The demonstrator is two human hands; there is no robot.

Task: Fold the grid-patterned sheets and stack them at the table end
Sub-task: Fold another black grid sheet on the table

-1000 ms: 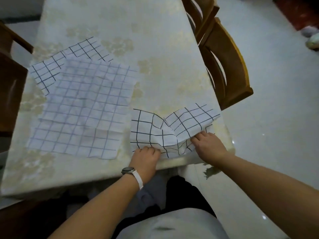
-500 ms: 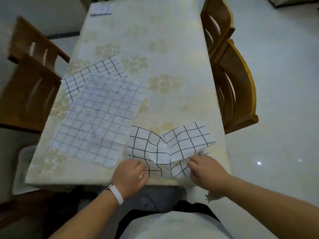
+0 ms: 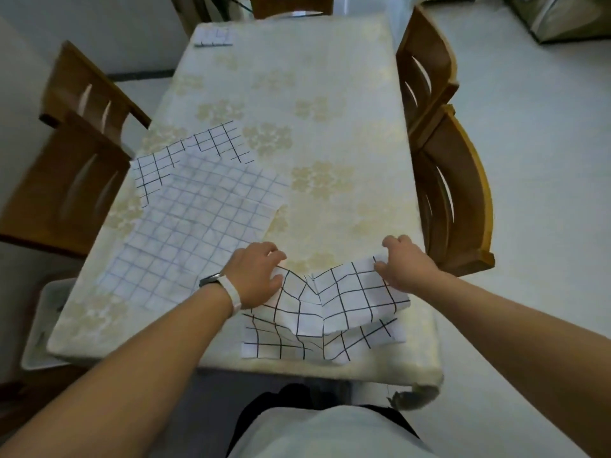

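Left hand [image 3: 256, 276]: gripped the sheet [image 3: 334, 312], near worktop [image 3: 330, 94] edge.
Right hand [image 3: 405, 262]: gripped the sheet's far right corner.

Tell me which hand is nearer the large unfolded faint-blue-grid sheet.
Left. The left hand touches the large faint-blue-grid sheet at its near right corner; the right hand is apart, rightward.

both hands [image 3: 256, 276] [image 3: 405, 264] forward, fingers pinching.

No readable text, label or number anywhere — the sheets [image 3: 330, 302] carry only ruled grid lines — no letters, no brand.
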